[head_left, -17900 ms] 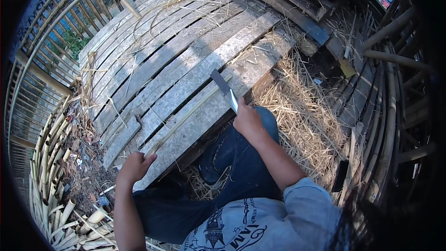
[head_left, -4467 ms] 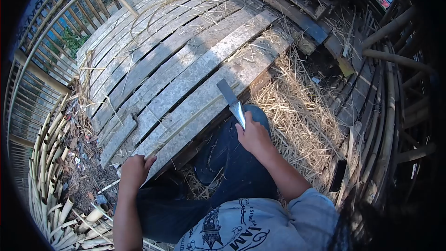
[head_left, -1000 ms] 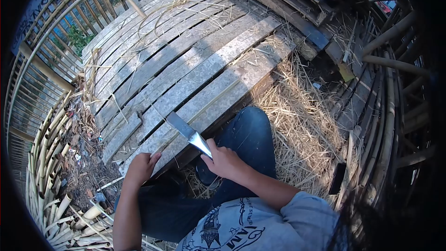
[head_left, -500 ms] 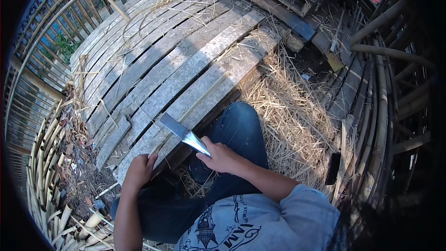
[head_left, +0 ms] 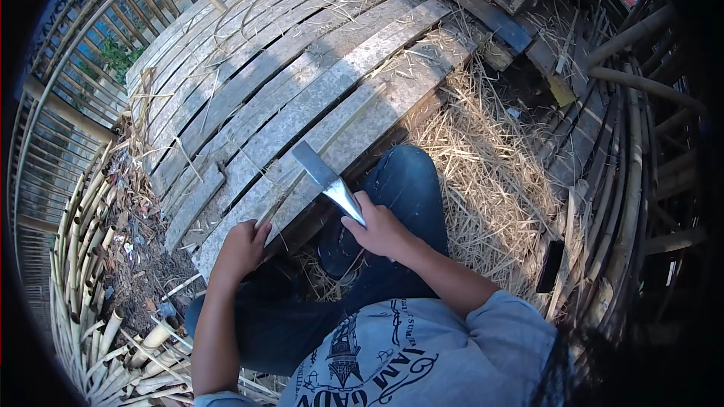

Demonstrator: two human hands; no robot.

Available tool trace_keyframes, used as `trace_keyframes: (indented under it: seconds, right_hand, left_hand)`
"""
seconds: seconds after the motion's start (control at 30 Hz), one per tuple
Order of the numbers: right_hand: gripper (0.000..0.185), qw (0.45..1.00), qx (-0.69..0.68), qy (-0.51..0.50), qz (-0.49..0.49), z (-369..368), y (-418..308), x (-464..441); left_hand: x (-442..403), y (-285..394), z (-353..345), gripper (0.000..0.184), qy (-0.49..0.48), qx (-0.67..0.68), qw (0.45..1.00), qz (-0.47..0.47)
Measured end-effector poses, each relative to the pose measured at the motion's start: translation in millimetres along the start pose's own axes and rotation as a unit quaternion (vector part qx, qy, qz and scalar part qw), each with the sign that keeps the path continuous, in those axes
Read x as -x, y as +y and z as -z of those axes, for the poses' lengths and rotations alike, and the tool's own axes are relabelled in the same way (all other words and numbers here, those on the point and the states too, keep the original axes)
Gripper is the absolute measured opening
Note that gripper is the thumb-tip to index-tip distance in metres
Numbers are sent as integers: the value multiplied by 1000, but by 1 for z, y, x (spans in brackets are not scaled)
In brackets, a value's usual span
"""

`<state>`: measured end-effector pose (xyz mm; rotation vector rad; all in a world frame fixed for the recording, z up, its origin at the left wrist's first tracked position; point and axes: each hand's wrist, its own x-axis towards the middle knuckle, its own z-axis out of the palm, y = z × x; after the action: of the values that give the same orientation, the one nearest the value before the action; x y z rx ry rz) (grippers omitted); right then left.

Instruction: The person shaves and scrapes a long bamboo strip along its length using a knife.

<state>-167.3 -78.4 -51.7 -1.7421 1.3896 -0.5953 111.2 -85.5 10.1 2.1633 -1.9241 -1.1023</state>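
A long thin bamboo strip [head_left: 341,130] lies along the front boards of the slatted wooden platform [head_left: 320,89]. Its near end is pinched in my left hand [head_left: 241,250] at the platform's front left corner. My right hand [head_left: 377,227] is wrapped round the handle of a wide-bladed knife [head_left: 315,166]. The handle looks shiny and metallic, and the flat, squared blade lies across the strip, a short way beyond my left hand. Whether the blade cuts into the strip is too small to tell.
Straw shavings [head_left: 490,173] cover the ground right of my knee. Cut bamboo poles [head_left: 83,256] are heaped at the left, beside a bamboo fence [head_left: 68,117]. A dark phone-like object [head_left: 550,266] and long poles [head_left: 630,158] are at the right. A short loose board [head_left: 194,207] rests at the platform's left edge.
Since half a second ago the knife and my right hand have moved up and right along the strip. My left hand still grips the strip's near end. The camera view has shifted slightly.
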Motion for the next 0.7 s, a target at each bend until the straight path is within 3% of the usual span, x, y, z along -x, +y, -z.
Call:
trace_keyframes:
  seconds: [0.07, 0.13, 0.23, 0.37, 0.47, 0.5, 0.63, 0.7]
  right_hand:
    - [33, 997, 33, -2, -73, 3, -17, 4]
    - [34, 997, 6, -43, -59, -6, -28, 10]
    - [37, 991, -89, -92, -38, -11, -25, 4]
    - [36, 995, -37, -3, -89, -11, -18, -5]
    - [36, 994, -23, -93, -57, -5, -34, 6]
    - [34, 991, -76, -101, -45, -6, -30, 6]
    - [36, 993, -76, -32, -88, -12, -22, 5]
    - [37, 994, -78, -55, -59, -16, -21, 9]
  left_hand:
    - [-7, -3, -7, 42, 3, -1, 1000, -3]
    - [-11, -8, -18, 44, 53, -16, 995, -78]
    - [-11, -7, -11, 42, 43, -31, 996, -73]
    - [-6, -5, -14, 42, 36, -17, 997, -59]
    - [-9, -4, -11, 41, 37, -17, 997, -60]
    - [-9, -3, -9, 41, 33, -19, 998, -56]
    - [-8, 3, -13, 41, 44, -19, 996, -74]
    - [-8, -3, -14, 40, 42, -27, 996, -74]
